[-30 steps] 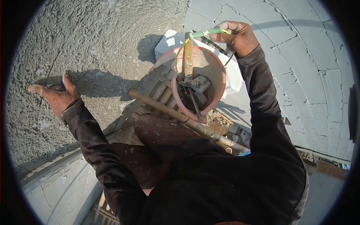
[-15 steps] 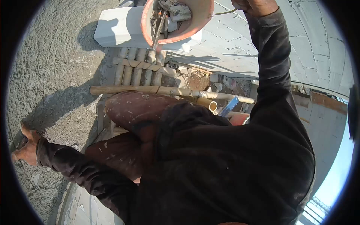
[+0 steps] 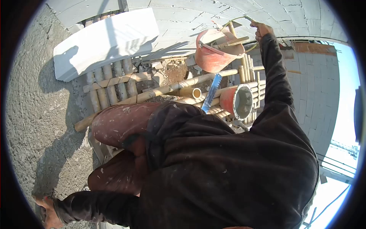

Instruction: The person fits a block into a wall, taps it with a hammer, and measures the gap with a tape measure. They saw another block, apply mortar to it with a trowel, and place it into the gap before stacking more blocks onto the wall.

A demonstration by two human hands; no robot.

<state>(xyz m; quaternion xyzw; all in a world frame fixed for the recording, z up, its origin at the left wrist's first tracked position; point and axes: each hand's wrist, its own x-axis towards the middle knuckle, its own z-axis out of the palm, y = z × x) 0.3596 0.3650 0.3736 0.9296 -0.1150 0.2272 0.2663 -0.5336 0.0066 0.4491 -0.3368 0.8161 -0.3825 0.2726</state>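
At upper right, the right hand [image 3: 263, 30] grasps the handle [image 3: 248, 18] of a tilted bucket [image 3: 215, 59], left of and below its fingers. Lower left, the left hand [image 3: 50, 215]'s grip I cannot tell.

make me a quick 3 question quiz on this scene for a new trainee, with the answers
1. True or false: the left hand holds the handle of the upper bucket.
2. What colour is the toothed blade? (a) red (b) blue (c) yellow
3. Which lies farther left in the view, the white block or the toothed blade?

Key:
1. False; the right hand holds the handle of the upper bucket.
2. (b)
3. The white block.
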